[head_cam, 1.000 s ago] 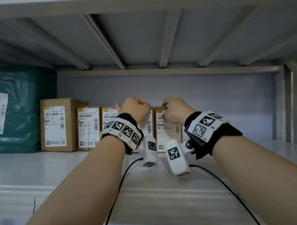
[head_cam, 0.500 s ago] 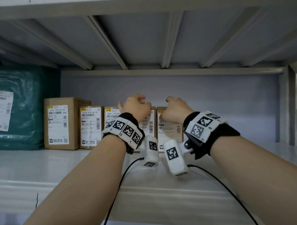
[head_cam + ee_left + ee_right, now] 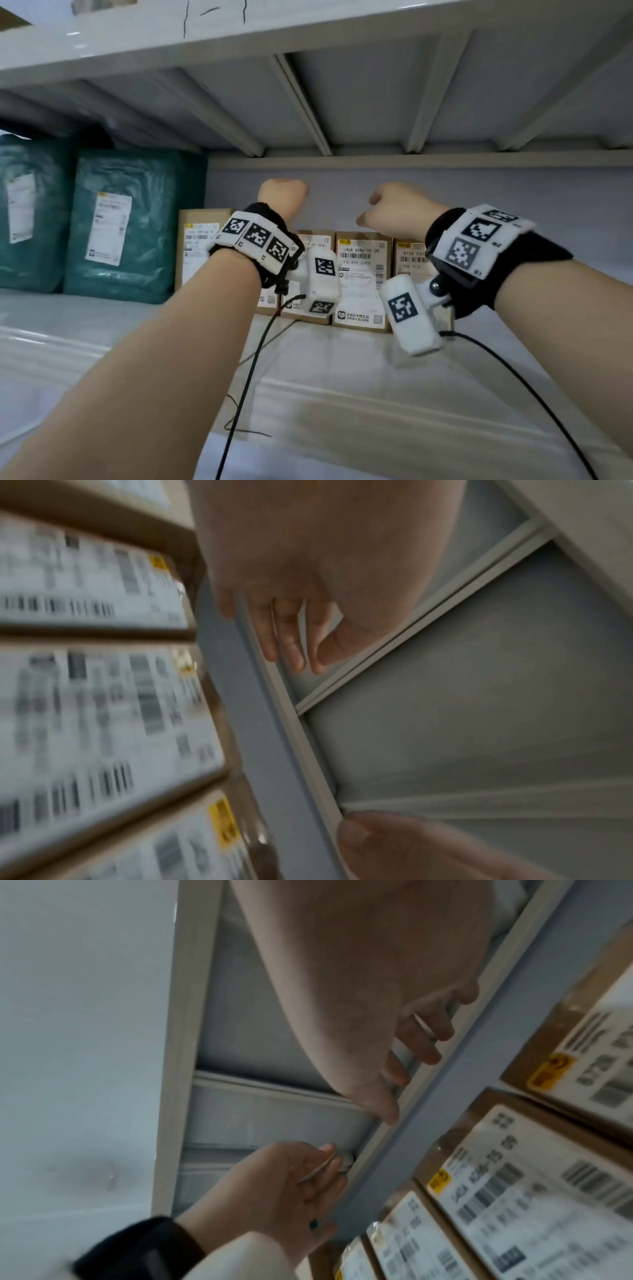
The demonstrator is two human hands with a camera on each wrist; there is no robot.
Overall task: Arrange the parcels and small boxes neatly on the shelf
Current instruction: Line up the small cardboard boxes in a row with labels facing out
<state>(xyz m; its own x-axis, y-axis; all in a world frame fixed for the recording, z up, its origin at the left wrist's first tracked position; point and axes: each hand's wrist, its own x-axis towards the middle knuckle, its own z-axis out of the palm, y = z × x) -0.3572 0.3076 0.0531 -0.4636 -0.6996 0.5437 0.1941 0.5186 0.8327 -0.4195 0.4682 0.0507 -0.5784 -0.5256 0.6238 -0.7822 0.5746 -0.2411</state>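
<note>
While you are holding both hands up in front of the back wall, the shelf (image 3: 102, 346) is carrying everything the task names. Two green parcels (image 3: 126, 222) are standing at the far left, touching each other, and a row of small boxes (image 3: 363, 277) is sitting just beside them, labels facing you, sides touching. That row is looking close to finished, I judge; the taller box (image 3: 198, 246) at its left end is breaking the line. Open shelf is stretching to the right of the row, giving you room. The shelf above is hanging low, so lifting space is tight. Your left hand (image 3: 282, 197) is hovering above the boxes, fingers (image 3: 291, 647) loosely curled, holding nothing. Your right hand (image 3: 394, 209) is likewise empty, fingers relaxed.
</note>
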